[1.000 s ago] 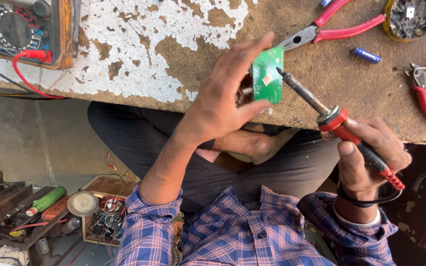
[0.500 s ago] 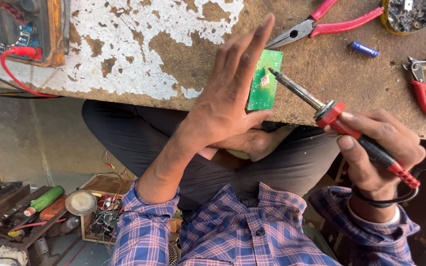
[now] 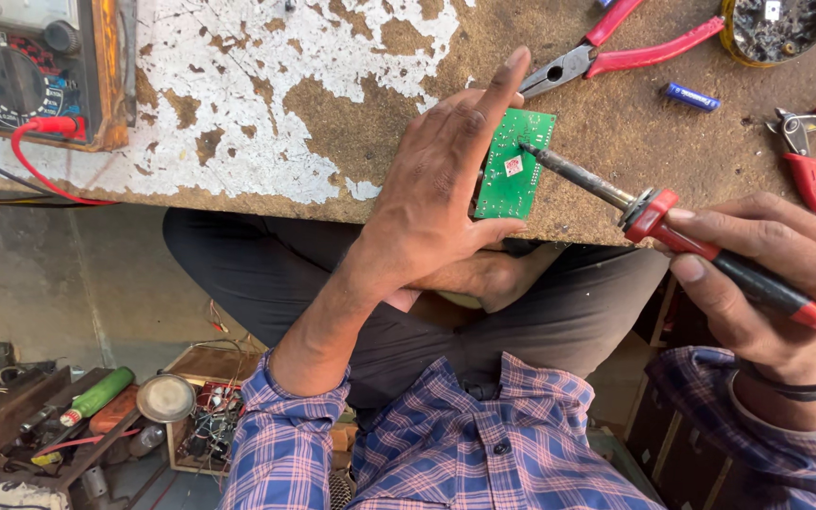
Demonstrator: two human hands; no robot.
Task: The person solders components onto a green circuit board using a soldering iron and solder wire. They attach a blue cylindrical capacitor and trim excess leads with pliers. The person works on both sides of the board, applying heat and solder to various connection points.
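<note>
Pinched upright between thumb and fingers of the left hand (image 3: pixel 436 198), a small green circuit board (image 3: pixel 514 162) stands at the near edge of a worn workbench (image 3: pixel 266 104) with flaking white paint; the right hand (image 3: pixel 767 283), at about 4 o'clock from the board, is closed around the red-and-black handle of a soldering iron (image 3: pixel 672 222), whose dark tip touches the board's face; at 1 o'clock from the board lie red-handled long-nose pliers (image 3: pixel 616 47), with a small blue cylinder (image 3: pixel 691 95) just beside them and red-handled cutters (image 3: pixel 805 156) at 3 o'clock; a round tin (image 3: pixel 776 26) sits at the bench's far right; at 9 o'clock, well apart, an analogue multimeter (image 3: pixel 25 71) with a red lead occupies the corner; below the bench, at 7 o'clock, boxes of parts and wires (image 3: pixel 205 416) lie on the floor.
</note>
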